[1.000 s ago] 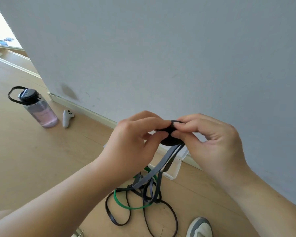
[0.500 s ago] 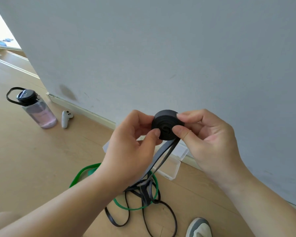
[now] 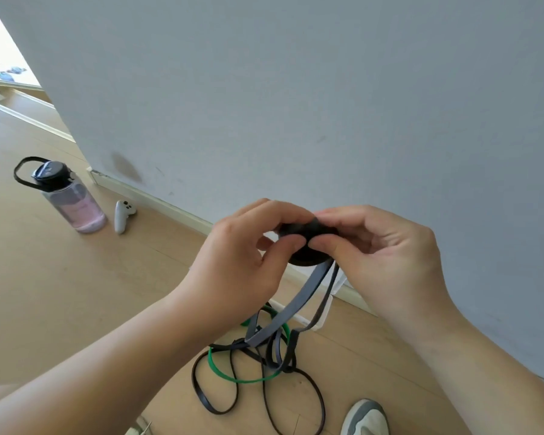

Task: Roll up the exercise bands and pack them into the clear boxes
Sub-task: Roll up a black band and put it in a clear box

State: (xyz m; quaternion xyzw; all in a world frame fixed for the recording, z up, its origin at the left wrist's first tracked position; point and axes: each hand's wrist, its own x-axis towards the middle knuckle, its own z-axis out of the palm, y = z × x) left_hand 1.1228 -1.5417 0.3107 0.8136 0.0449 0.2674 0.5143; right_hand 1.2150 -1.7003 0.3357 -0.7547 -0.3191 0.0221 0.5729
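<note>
Left hand [image 3: 239,265] at nine o'clock and right hand [image 3: 387,255] at three o'clock are pinching the black band roll [image 3: 307,258] with curled fingers [image 3: 283,211]; its tail [image 3: 299,301] is hanging toward the floor [image 3: 76,293] at six o'clock.

Left of the tangled black rubber bands [image 3: 291,351], light wooden floor [image 3: 76,293] lies open; pale grey wall [image 3: 296,89] blocks behind them.

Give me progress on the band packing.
Done: nothing visibly packed; the clear box is mostly hidden. In hand: left hand and right hand pinch a partly wound black roll, its tail hanging down. Left: finish it, roll the green band and black floor loops, box everything.
</note>
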